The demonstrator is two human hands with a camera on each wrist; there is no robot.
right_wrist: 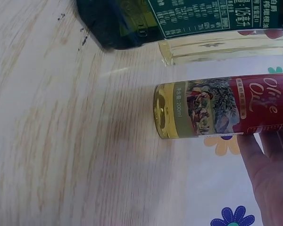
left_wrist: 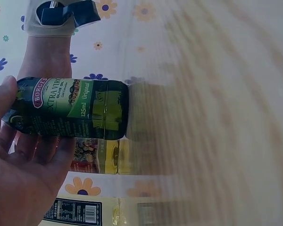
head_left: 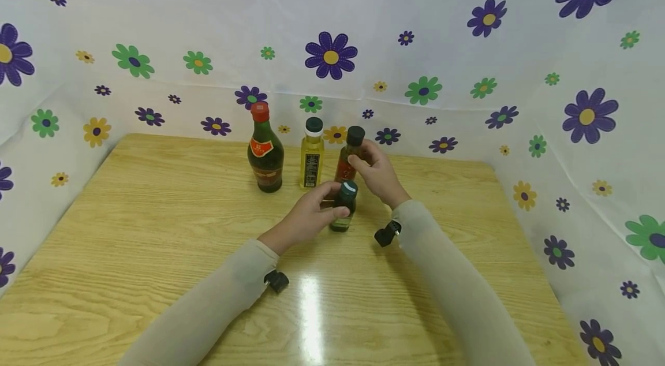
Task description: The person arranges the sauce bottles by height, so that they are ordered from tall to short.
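My left hand [head_left: 305,217] holds a small dark-green olive oil bottle [head_left: 341,223], thumb on one side and fingers behind it. Its Borges label [left_wrist: 61,96] faces the left wrist camera. Just behind, my right hand [head_left: 383,177] grips a black-capped olive oil bottle [head_left: 345,168] near its neck. In the right wrist view this bottle's red label [right_wrist: 259,103] and yellowish base show. Both bottles stand upright, and the green one hides the lower part of the red-labelled one in the head view.
Left of the held bottles stand a clear bottle of yellow oil [head_left: 312,164] with a dark cap and a larger dark-green bottle [head_left: 266,164] with a red cap. Everything stands on a wood-grain table [head_left: 156,210], with a flower-patterned white sheet [head_left: 441,54] around its back and sides.
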